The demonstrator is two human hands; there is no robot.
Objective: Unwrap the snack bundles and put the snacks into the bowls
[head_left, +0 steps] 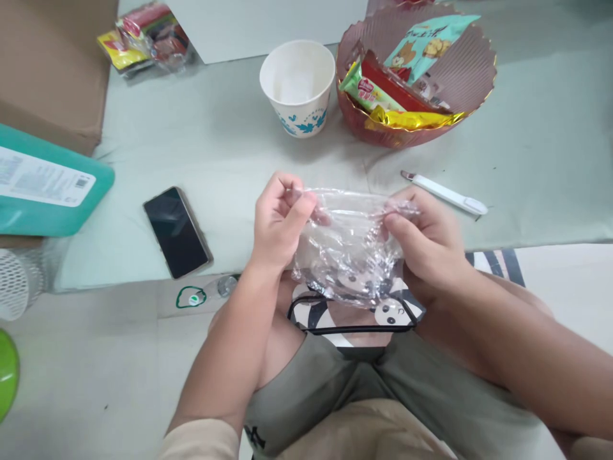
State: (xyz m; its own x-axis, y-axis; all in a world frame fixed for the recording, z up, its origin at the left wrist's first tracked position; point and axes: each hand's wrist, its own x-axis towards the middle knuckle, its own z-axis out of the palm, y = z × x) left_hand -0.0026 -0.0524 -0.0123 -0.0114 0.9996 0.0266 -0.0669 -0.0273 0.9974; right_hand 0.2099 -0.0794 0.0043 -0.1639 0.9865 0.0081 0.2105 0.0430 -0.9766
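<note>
Here, held plastic [349,246]; leftward, barcoded label [45,177].

The setting appeared to be a home interior; the exact room could not be determined. Indicators were a cloth-covered table [546,166], a gilt-edged bowl [472,80] of packaged snacks [426,48], a smartphone [177,233] and a light tiled floor [96,364].

Between the fingers [302,207], a colourless, see-through plastic bag [352,246]; beyond them, a white paper cup [301,116] with blue leaf print and a ribbed pink bowl [472,80] rimmed gold; left of them, a black-screened phone [177,233]; below them, grey-green shorts [306,377].
</note>
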